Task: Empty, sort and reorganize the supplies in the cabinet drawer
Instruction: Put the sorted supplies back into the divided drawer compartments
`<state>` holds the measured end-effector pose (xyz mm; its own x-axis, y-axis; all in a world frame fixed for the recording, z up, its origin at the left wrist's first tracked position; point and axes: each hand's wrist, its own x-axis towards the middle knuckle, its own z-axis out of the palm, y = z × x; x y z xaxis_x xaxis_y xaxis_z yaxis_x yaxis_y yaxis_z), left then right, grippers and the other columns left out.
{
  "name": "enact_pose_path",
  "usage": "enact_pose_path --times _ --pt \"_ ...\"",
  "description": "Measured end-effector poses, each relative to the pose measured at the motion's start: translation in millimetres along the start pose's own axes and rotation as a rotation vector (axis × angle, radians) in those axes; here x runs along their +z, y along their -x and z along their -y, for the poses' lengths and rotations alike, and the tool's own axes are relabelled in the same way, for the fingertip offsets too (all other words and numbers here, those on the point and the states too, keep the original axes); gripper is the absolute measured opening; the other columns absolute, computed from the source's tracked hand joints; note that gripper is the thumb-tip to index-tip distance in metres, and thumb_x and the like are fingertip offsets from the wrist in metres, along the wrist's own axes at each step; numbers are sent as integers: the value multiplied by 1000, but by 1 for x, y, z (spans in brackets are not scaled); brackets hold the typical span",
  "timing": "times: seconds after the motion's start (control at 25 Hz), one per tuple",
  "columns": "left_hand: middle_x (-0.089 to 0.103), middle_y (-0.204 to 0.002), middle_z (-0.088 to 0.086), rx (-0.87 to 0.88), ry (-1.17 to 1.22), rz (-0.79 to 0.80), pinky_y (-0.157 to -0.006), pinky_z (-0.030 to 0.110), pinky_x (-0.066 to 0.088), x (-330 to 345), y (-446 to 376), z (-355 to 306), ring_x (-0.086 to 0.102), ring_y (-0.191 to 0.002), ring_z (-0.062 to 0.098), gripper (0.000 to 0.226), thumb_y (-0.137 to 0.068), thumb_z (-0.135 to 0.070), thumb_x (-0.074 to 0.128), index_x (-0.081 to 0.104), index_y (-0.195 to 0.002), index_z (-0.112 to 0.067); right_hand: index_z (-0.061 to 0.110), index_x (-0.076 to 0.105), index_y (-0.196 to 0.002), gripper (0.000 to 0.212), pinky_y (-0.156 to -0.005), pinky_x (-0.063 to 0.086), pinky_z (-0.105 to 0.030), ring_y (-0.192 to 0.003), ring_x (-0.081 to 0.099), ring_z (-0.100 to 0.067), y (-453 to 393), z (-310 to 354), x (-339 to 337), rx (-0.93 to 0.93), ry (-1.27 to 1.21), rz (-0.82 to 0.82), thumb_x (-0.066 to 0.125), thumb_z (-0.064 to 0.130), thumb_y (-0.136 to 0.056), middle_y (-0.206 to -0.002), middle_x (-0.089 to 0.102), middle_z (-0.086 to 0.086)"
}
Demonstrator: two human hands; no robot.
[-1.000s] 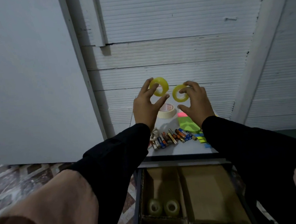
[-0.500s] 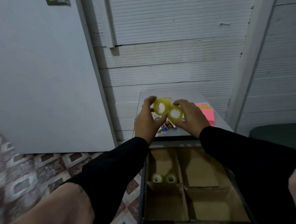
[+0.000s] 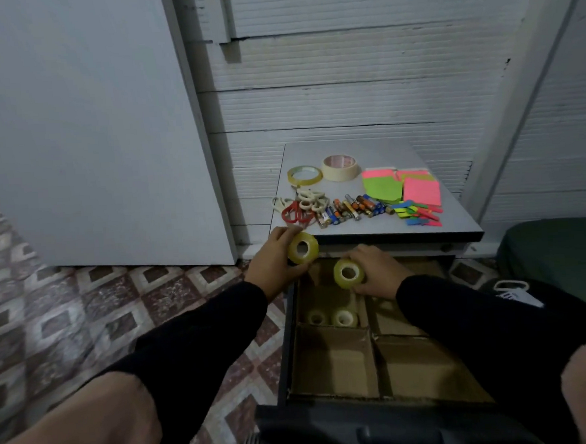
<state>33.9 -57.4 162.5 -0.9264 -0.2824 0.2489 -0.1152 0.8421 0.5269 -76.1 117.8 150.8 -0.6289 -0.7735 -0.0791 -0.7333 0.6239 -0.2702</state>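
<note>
My left hand [image 3: 276, 261] grips a yellowish clear tape roll [image 3: 303, 248] at the front edge of the cabinet top. My right hand [image 3: 378, 272] grips a second such tape roll [image 3: 349, 273], lower down, over the back left compartment of the open drawer [image 3: 331, 363]. Two more small tape rolls [image 3: 330, 318] stand in that compartment. The drawer is split by cardboard dividers; the other compartments show bare cardboard.
On the grey cabinet top [image 3: 349, 149] lie a thin clear tape ring [image 3: 304, 175], a masking tape roll [image 3: 340, 167], scissors [image 3: 299, 206], several batteries [image 3: 351, 210], neon paper pads [image 3: 403, 189] and coloured page flags [image 3: 419, 214]. A dark cushion [image 3: 558, 260] lies at the right; patterned floor tiles lie at the left.
Both hands have come down from in front of the wall to the drawer's back, each still holding its tape roll. The rolls have separated, the right one lower.
</note>
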Motion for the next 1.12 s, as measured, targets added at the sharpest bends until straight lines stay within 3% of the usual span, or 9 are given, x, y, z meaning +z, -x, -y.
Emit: enact_pose_path --times 0.2,0.44,0.56,0.72,0.96,1.12 --pt "47 -137 8 -84 -81 190 -102 36 42 14 -2 23 49 -122 25 70 -79 -33 73 41 -138 -14 21 41 -132 59 -105 29 -37 -128 38 -25 -14 -9 39 30 67 184 69 28 -80 -137 43 -5" --pt "57 -128 7 -129 -109 305 -98 37 43 28 -4 33 54 -115 24 62 -80 -35 70 45 -134 -17 28 32 -140 66 -116 9 -51 -140 25 -30 -27 -18 68 83 196 280 65 34 -83 -146 39 -7" --pt "56 -130 2 -140 -298 369 -112 49 20 34 -7 36 48 -123 24 60 -83 -44 63 42 -135 -23 27 27 -144 69 -115 10 -50 -136 30 -30 -30 -17 73 83 321 312 62 35 -85 -143 41 -11" --pt "55 -132 -1 -128 -378 431 -114 59 -3 40 -10 32 41 -131 23 59 -86 -47 58 40 -137 -24 31 27 -143 70 -115 9 -55 -138 24 -38 -36 -21 85 102 332 337 61 40 -83 -142 40 -14" --pt "53 -134 1 -107 -426 523 -108 64 -11 49 -17 26 39 -132 24 56 -87 -48 56 43 -135 -24 33 20 -147 74 -116 0 -56 -144 14 -34 -33 -24 87 92 313 346 60 43 -85 -152 28 -14" --pt "48 -139 1 -12 -620 590 -103 67 -17 58 -25 21 31 -136 26 60 -85 -54 55 45 -136 -25 32 20 -146 78 -116 2 -56 -142 18 -36 -32 -27 86 95 246 345 62 46 -81 -148 34 -12"
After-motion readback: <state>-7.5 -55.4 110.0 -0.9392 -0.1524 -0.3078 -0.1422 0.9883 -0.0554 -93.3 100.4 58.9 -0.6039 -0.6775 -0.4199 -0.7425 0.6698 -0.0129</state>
